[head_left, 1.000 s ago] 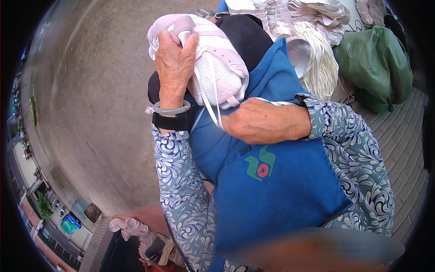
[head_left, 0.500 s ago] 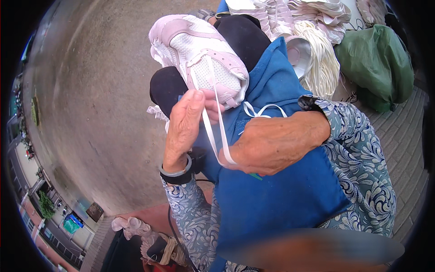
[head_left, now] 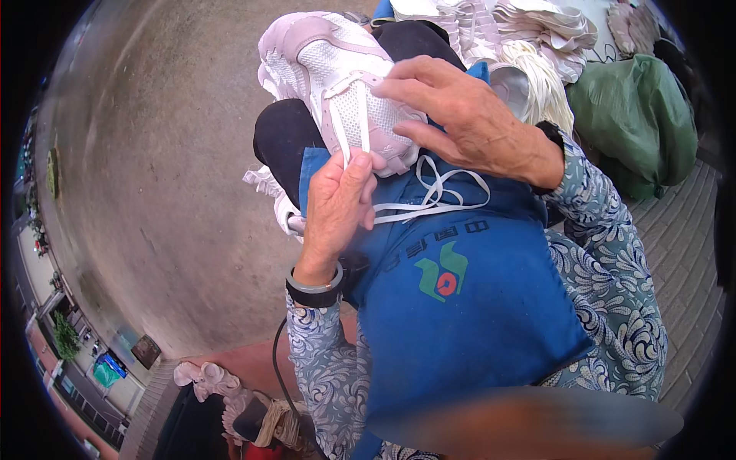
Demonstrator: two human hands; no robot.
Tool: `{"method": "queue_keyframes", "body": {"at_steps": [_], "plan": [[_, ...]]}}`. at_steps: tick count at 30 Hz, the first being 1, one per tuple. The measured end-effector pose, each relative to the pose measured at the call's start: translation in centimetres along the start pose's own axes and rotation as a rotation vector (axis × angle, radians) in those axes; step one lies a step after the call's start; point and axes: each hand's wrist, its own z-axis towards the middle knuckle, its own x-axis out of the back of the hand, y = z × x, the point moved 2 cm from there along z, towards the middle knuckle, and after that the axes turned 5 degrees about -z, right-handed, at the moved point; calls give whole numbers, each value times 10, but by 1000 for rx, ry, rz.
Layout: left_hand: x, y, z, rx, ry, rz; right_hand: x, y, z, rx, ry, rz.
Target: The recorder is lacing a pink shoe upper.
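Resting the pale pink sneaker (head_left: pixel 337 84) on my raised knee keeps it steady and close under the camera, which is why it sits so high in the view, sole turned away and the laced top facing me. My right hand (head_left: pixel 468 115) lies spread over the inner side of the shoe, fingers long and fairly flat rather than curled, pressing it down against the dark trouser leg (head_left: pixel 280 142); it clamps nothing, it simply pins the shoe in place. My left hand (head_left: pixel 337 207) is closed in a pinch just below the eyelets, thumb and fingertips nipped on the white lace (head_left: pixel 354 138) where it comes down off the tongue. The loose length of that lace (a flat white one) trails in loops across the blue apron (head_left: pixel 460 307) beside my left hand.

The shoe itself looks new and clean: a mesh panel down the middle, smooth pinkish-white overlays around it, a thick moulded sole at the far edge. Its lacing seems only partly run through, as far as I can judge.

Another pale shoe (head_left: pixel 268 192) peeks out just under my knee. Beyond, stacks of white soles or insoles (head_left: pixel 537 31) lie near a green bag (head_left: pixel 636 115), well apart from my hands.
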Motion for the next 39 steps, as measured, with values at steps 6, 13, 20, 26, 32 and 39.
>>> {"method": "queue_keyframes", "body": {"at_steps": [6,13,20,26,32,39], "plan": [[-8,3,-14,-88,21,271,-29,31,6,80,12,-230],[-31,2,-22,-154,-198,516,-11,-4,-4,-113,-42,222],[-39,-4,-19,-224,-189,603,-24,-2,18,-76,132,54],[-29,-3,-26,-234,-173,625,-43,-3,38,45,-9,-264],[-31,0,-31,-231,-206,675,-34,16,38,-27,122,-133],[-29,6,-28,-297,-339,972,-33,41,47,-281,-17,119]]}}
